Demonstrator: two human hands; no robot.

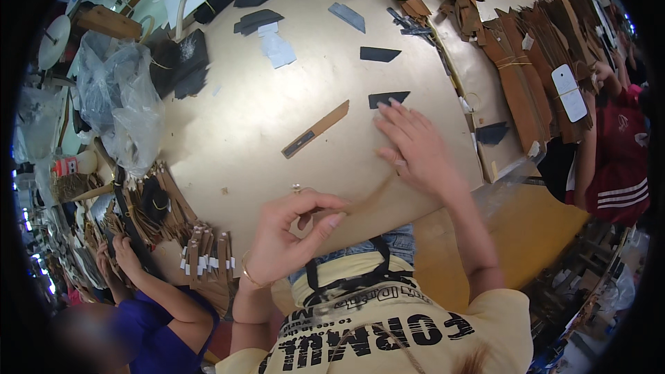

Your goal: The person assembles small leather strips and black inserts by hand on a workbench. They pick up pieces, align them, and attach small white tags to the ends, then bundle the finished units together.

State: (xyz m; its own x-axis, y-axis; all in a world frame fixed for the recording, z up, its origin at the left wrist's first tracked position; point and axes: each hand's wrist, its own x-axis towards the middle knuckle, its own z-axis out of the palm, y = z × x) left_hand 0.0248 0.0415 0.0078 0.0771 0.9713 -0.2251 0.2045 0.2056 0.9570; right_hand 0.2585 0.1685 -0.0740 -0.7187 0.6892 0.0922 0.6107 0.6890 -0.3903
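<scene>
Two hands over a tan desk, one pinching a small ring

Two hands of mine are at work above the tan desk (242, 131). My left hand (287, 232) is raised near the desk's front edge, close to my chest, with thumb and fingertips pinched around a small tan ring-shaped piece (302, 226). My right hand (415, 145) lies flat and released, fingers spread on the desk, farther out and to the right. Its fingertips touch a dark grey pointed piece (388, 99) lying just beyond them. A long tan strip with a dark end (315, 129) lies slanted to the left of my right hand, apart from both hands. Another dark pointed piece (379, 54) sits farther up the desk. Bundles of brown strips (526, 62) are heaped along the right side, and clear plastic bags (118, 97) bunch at the left edge. One person in purple (159, 318) sits at my lower left, another in dark red (616, 159) at my right.
</scene>
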